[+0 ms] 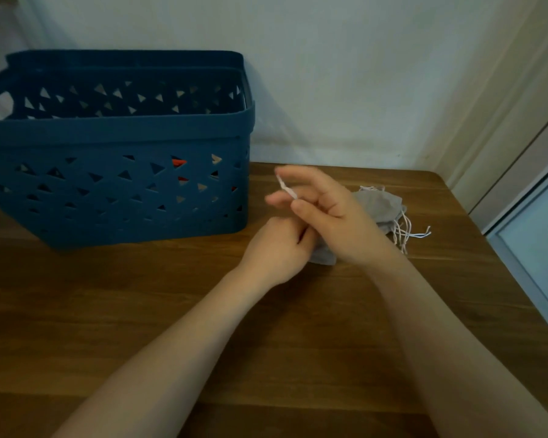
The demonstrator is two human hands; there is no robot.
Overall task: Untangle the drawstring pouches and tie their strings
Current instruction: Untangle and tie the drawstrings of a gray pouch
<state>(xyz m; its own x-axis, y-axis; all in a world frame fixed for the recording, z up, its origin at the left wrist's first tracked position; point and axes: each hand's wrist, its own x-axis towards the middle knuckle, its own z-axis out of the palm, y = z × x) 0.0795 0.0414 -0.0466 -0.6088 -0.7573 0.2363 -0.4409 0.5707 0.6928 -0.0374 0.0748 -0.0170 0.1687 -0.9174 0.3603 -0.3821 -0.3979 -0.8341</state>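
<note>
Several grey drawstring pouches (378,205) lie in a pile on the wooden table (140,311), their white strings (407,232) trailing toward the right. My left hand (277,248) is curled around the top of one grey pouch (323,256), whose lower corner shows beneath both hands. My right hand (326,213) is raised just above it and pinches a white string (287,188) between thumb and fingers, pulling it up and to the left. The fingertips are blurred by motion.
A dark blue plastic basket (117,172) with triangular holes stands at the back left, something red visible inside through the holes. A pale wall runs behind the table. A door frame (519,172) lies beyond the table's right edge.
</note>
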